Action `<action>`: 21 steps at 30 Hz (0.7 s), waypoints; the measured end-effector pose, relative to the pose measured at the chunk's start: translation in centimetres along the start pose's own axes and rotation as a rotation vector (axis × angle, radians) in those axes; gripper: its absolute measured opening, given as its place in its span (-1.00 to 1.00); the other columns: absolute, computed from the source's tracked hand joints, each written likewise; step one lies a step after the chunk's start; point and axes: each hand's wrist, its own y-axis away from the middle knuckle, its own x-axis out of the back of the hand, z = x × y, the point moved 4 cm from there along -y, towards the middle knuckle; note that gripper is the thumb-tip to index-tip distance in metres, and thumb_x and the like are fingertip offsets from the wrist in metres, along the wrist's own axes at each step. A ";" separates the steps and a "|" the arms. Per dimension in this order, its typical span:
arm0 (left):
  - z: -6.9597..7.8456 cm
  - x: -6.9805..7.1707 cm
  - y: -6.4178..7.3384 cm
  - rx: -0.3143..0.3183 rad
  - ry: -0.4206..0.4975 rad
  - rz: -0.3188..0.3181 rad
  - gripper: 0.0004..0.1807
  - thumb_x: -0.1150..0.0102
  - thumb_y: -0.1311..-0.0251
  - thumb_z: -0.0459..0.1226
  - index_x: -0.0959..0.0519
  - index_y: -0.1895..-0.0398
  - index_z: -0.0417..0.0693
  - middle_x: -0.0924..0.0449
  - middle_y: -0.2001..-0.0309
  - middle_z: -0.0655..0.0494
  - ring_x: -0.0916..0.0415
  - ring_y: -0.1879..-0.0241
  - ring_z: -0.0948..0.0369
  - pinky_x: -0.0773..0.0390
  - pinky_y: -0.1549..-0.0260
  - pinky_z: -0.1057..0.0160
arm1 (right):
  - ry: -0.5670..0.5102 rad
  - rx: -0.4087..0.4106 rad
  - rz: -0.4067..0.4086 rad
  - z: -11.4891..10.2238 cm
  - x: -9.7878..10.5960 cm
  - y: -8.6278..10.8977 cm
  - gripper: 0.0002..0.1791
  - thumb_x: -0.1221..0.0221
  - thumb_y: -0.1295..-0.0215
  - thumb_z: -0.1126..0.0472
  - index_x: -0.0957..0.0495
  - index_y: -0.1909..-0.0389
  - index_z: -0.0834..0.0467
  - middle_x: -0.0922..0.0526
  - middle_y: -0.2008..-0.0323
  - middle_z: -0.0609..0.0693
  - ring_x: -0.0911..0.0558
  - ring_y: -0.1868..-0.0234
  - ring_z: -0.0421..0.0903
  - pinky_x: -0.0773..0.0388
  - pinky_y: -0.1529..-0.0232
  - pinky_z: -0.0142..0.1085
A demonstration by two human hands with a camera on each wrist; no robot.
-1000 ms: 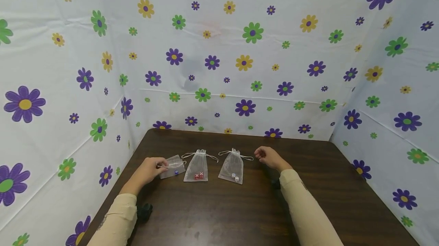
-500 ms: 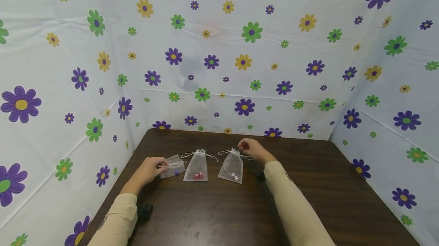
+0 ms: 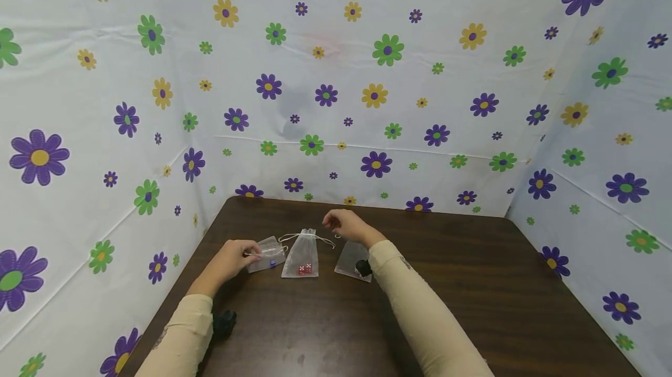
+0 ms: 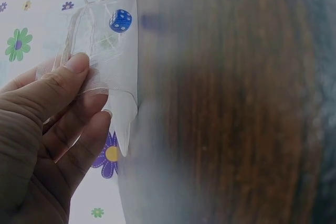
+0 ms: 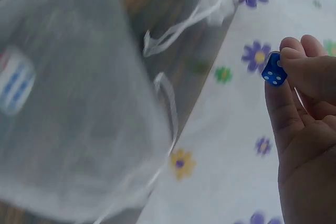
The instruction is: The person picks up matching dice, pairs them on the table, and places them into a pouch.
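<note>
At the left of the table, my left hand (image 3: 229, 259) pinches the edge of a small sheer white drawstring bag (image 3: 272, 248) between thumb and fingers. One blue die (image 4: 121, 21) with white pips shows through that bag's mesh in the left wrist view. My right hand (image 3: 350, 226) is raised over the table, and its thumb and fingertips pinch another blue die (image 5: 274, 70), plain in the right wrist view. That hand and its sleeve cover the top of the right-hand mesh bag (image 3: 349, 257).
A middle mesh bag (image 3: 300, 251) lies flat with red dice (image 3: 305, 269) in its bottom and its white cords spread out. White dice in the right bag are mostly hidden by the wrist camera. Flowered white sheets (image 3: 325, 67) stand behind the dark wooden table (image 3: 315, 330).
My right hand has travelled left, from beside the right-hand bag to above the space between it and the middle bag. My left hand keeps its pinch on the left bag.
</note>
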 end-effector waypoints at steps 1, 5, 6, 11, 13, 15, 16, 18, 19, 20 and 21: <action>0.0 0.0 0.0 0.002 0.000 -0.001 -0.86 -0.44 -0.13 -0.40 -0.66 0.42 -0.01 -0.65 0.45 0.23 -0.46 0.49 0.32 -0.52 0.48 0.30 | 0.010 0.012 -0.011 -0.6 -0.4 -0.3 -0.70 -0.09 -0.33 0.62 -0.56 0.03 0.27 -0.64 0.11 0.16 -0.63 0.06 0.01 -0.59 -0.02 -0.21; 0.1 0.0 0.1 0.006 0.004 -0.001 -0.87 -0.44 -0.13 -0.41 -0.67 0.41 -0.02 -0.67 0.44 0.21 -0.48 0.48 0.30 -0.53 0.48 0.30 | 0.062 0.082 -0.040 -2.7 -1.7 -1.6 -0.71 -0.09 -0.32 0.62 -0.57 0.02 0.32 -0.66 0.11 0.15 -0.63 0.08 -0.04 -0.58 -0.01 -0.26; 0.1 0.0 0.1 0.007 0.006 -0.002 -0.87 -0.44 -0.13 -0.41 -0.67 0.41 -0.02 -0.67 0.44 0.20 -0.48 0.48 0.30 -0.53 0.48 0.30 | 0.076 0.094 -0.044 -3.2 -1.9 -1.9 -0.71 -0.10 -0.33 0.61 -0.58 0.02 0.31 -0.66 0.12 0.12 -0.63 0.08 -0.05 -0.57 0.00 -0.28; 0.2 0.1 0.0 0.011 0.021 -0.006 -0.87 -0.43 -0.14 -0.40 -0.67 0.41 -0.02 -0.70 0.42 0.18 -0.51 0.46 0.30 -0.55 0.46 0.30 | 0.111 0.134 -0.066 -5.9 -2.9 -3.3 -0.72 -0.11 -0.35 0.58 -0.59 0.01 0.28 -0.68 0.10 0.10 -0.64 0.06 -0.07 -0.55 -0.01 -0.33; 0.3 0.2 0.0 -0.001 0.026 -0.004 -0.87 -0.44 -0.14 -0.41 -0.67 0.41 -0.03 -0.70 0.42 0.17 -0.53 0.46 0.30 -0.56 0.46 0.29 | 0.113 0.148 -0.063 -7.1 -3.1 -3.8 -0.73 -0.12 -0.38 0.55 -0.58 -0.02 0.27 -0.68 0.08 0.09 -0.63 0.04 -0.10 -0.54 -0.03 -0.36; 0.4 0.2 0.0 -0.008 0.034 0.001 -0.86 -0.44 -0.12 -0.42 -0.67 0.41 -0.02 -0.71 0.42 0.16 -0.55 0.45 0.30 -0.57 0.46 0.30 | 0.109 0.168 -0.035 -8.4 -3.1 -4.4 -0.73 -0.13 -0.40 0.52 -0.59 -0.03 0.24 -0.68 0.08 0.04 -0.63 0.03 -0.12 -0.53 -0.02 -0.41; 0.5 0.2 0.0 -0.019 0.035 0.002 -0.87 -0.44 -0.12 -0.42 -0.68 0.41 -0.03 -0.71 0.41 0.16 -0.56 0.45 0.30 -0.58 0.45 0.29 | 0.096 0.179 -0.014 -9.1 -3.1 -4.6 -0.74 -0.14 -0.41 0.50 -0.59 -0.04 0.23 -0.68 0.09 0.03 -0.63 0.03 -0.14 -0.52 -0.03 -0.43; 0.5 0.1 0.0 -0.026 0.038 0.000 -0.87 -0.44 -0.13 -0.42 -0.68 0.41 -0.03 -0.72 0.41 0.16 -0.59 0.43 0.29 -0.59 0.44 0.28 | 0.064 0.199 0.031 -10.3 -3.1 -5.1 -0.76 -0.16 -0.43 0.45 -0.59 -0.05 0.23 -0.68 0.07 0.03 -0.63 0.01 -0.14 -0.51 -0.06 -0.43; 0.5 0.1 -0.1 -0.025 0.038 -0.001 -0.87 -0.44 -0.12 -0.41 -0.68 0.40 -0.02 -0.72 0.41 0.16 -0.60 0.42 0.28 -0.60 0.43 0.28 | 0.047 0.210 0.053 -10.9 -3.2 -5.3 -0.76 -0.17 -0.43 0.44 -0.59 -0.05 0.22 -0.68 0.07 0.03 -0.64 0.00 -0.14 -0.51 -0.07 -0.43; 0.5 0.1 -0.1 -0.026 0.035 -0.002 -0.88 -0.44 -0.13 -0.41 -0.68 0.40 -0.02 -0.72 0.40 0.16 -0.62 0.41 0.28 -0.61 0.41 0.28 | 0.034 0.220 0.068 -11.3 -3.4 -5.5 -0.77 -0.18 -0.43 0.42 -0.59 -0.05 0.21 -0.69 0.07 0.03 -0.64 0.01 -0.15 -0.51 -0.08 -0.44; 0.5 0.1 -0.1 -0.029 0.034 -0.002 -0.88 -0.44 -0.13 -0.41 -0.69 0.39 -0.03 -0.73 0.39 0.16 -0.63 0.40 0.26 -0.62 0.40 0.26 | 0.022 0.225 0.073 -11.6 -3.7 -5.6 -0.77 -0.19 -0.43 0.41 -0.59 -0.05 0.21 -0.69 0.06 0.03 -0.64 0.00 -0.17 -0.51 -0.08 -0.45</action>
